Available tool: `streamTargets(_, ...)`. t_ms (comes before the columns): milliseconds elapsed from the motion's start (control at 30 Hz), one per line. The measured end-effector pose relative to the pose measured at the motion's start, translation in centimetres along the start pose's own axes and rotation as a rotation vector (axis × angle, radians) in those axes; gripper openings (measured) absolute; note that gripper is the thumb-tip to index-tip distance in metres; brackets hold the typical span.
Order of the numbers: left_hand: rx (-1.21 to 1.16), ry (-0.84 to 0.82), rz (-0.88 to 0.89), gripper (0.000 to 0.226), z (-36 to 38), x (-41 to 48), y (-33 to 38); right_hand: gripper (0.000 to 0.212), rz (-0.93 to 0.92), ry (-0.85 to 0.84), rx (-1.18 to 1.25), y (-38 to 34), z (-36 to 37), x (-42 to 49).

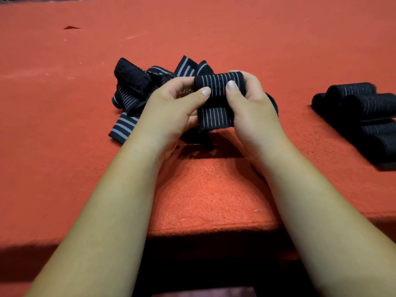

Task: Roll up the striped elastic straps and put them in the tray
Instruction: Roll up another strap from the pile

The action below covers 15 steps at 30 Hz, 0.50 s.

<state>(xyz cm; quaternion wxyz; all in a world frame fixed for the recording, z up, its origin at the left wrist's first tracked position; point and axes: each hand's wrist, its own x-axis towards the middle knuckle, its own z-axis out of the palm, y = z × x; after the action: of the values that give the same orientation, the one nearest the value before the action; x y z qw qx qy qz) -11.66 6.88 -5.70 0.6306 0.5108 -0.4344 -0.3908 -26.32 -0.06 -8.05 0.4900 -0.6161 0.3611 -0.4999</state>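
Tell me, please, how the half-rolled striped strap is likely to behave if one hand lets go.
The strap is probably floppy: its unrolled tail hangs limp below the roll. That roll would likely loosen, since the left hand and right hand both pinch it closed. Likely grippy rather than slippery: the fabric looks ribbed.

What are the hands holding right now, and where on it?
One striped strap: left hand and right hand pinch the opposite ends of its rolled part, thumbs in front.
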Motion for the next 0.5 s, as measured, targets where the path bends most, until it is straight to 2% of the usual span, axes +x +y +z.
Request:
streamTargets(367, 0.095, -0.036, 0.062, 0.043, 0.5, -0.3, 0.0, 0.025, 0.005, 0.029, -0.042, -0.9, -1.1, -0.5)
streamTargets(500, 0.03, -0.058, 0.004, 0.043, 1.3, -0.2, 0.1, 0.01, 0.031, 0.059, 0.058, -1.6, -1.9, -0.5)
